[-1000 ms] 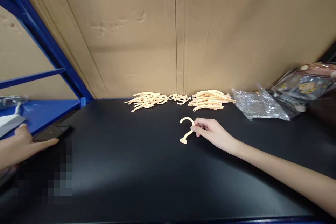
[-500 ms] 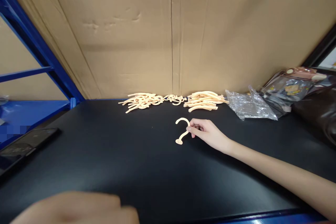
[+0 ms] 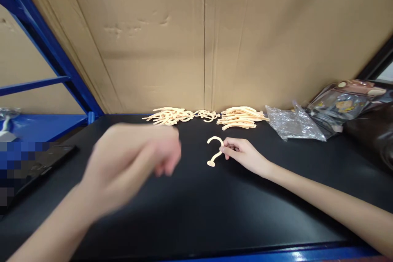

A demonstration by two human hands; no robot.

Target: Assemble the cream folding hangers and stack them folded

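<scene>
Right grip point(image 3: 244, 154) pinching cream hook point(image 3: 217, 155) | left grip point(image 3: 129, 163) blurred, state unclear | cardboard wall point(image 3: 153, 69) behind black tabletop point(image 3: 190, 217), blue frame point(image 3: 53, 49) left

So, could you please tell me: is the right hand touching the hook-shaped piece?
Touching. The head view shows the right hand pinching the hook-shaped piece at its curved side, the thumb tip overlapping it.

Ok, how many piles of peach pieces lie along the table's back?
3: a left pile, a small middle pile and a right pile. None looks hidden.
</scene>
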